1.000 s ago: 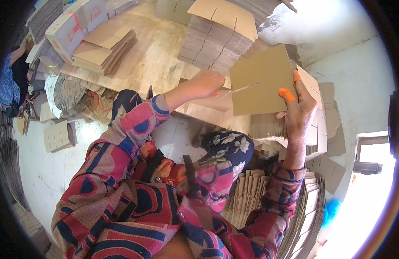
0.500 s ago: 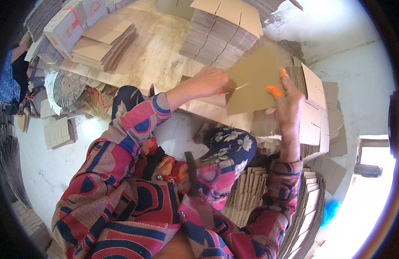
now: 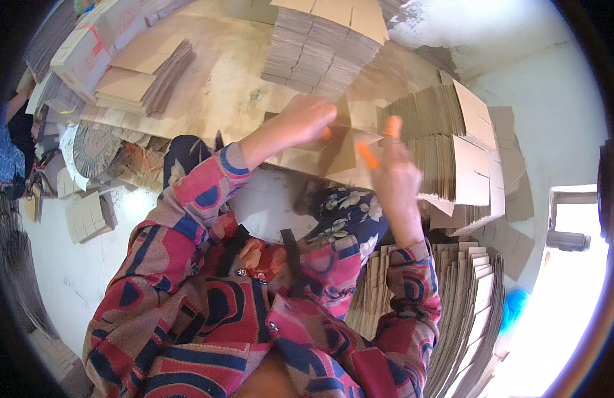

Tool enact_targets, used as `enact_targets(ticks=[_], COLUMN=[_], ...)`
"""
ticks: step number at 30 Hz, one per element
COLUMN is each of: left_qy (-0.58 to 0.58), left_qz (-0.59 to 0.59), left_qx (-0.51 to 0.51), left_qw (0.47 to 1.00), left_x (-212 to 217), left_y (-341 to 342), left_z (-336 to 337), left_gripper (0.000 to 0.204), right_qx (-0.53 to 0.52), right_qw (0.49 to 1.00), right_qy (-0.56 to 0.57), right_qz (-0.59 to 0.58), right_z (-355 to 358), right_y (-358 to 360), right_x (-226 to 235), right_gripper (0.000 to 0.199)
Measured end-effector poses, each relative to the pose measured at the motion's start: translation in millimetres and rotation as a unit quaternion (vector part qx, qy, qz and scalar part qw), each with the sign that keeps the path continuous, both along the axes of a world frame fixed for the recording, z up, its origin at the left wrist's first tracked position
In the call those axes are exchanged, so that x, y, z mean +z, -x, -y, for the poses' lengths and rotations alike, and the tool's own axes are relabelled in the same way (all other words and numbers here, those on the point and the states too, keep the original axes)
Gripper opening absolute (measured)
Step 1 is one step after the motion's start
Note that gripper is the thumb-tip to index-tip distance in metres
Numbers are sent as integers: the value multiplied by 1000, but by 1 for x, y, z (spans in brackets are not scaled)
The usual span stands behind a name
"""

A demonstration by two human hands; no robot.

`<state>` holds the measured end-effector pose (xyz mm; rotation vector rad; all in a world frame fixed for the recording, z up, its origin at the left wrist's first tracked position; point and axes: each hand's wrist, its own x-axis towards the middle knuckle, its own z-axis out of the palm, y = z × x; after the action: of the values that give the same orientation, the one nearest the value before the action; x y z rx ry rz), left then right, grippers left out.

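Observation:
My left hand (image 3: 308, 121) is closed in a fist at the near side of the wooden table, gripping slotted cardboard dividers (image 3: 300, 160). A brown cardboard sheet (image 3: 340, 142) stands nearly edge-on just to the right of that fist. My right hand (image 3: 394, 174) is to its right, with orange covers on two fingers, which are held apart. No piece is clearly gripped in it, though blur softens the fingertips. Close by on the right stand upright rows of cardboard pieces (image 3: 446, 162).
A tall stack of slotted cardboard (image 3: 320, 50) stands at the table's back. A smaller pile (image 3: 141, 76) lies at the left beside a white carton (image 3: 94, 46). More cardboard bundles (image 3: 463, 312) stand below on the right. Another person's blue clothing (image 3: 11, 156) shows at far left.
My right hand has moved left, toward my left hand. The brown sheet that faced me has turned nearly edge-on between the hands. The view has shifted slightly.

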<state>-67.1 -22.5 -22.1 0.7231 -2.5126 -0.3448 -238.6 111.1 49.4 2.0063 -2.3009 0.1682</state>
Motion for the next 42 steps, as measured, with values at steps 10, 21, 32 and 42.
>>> enact_targets(ticks=[10, 21, 32, 42], left_qy=[-69, -46, -61, -76], left_qz=[73, 40, -17, -48], left_qx=[98, 143, 85, 83], left_qw=[990, 988, 994, 992], left_x=[35, 30, 3, 3], left_y=[-44, -88, -79, -72], left_z=[-10, -15, -12, -12], left_gripper=[53, 47, 26, 7], right_qx=[-223, -132, 20, 117], right_qw=[967, 984, 942, 936], right_qy=[-36, 60, 301, 188], right_qz=[-119, -103, 148, 274], right_z=[-43, -49, -25, 28], right_y=[155, 160, -1, -20], right_x=[16, 60, 132, 101], right_gripper=[33, 20, 41, 47])
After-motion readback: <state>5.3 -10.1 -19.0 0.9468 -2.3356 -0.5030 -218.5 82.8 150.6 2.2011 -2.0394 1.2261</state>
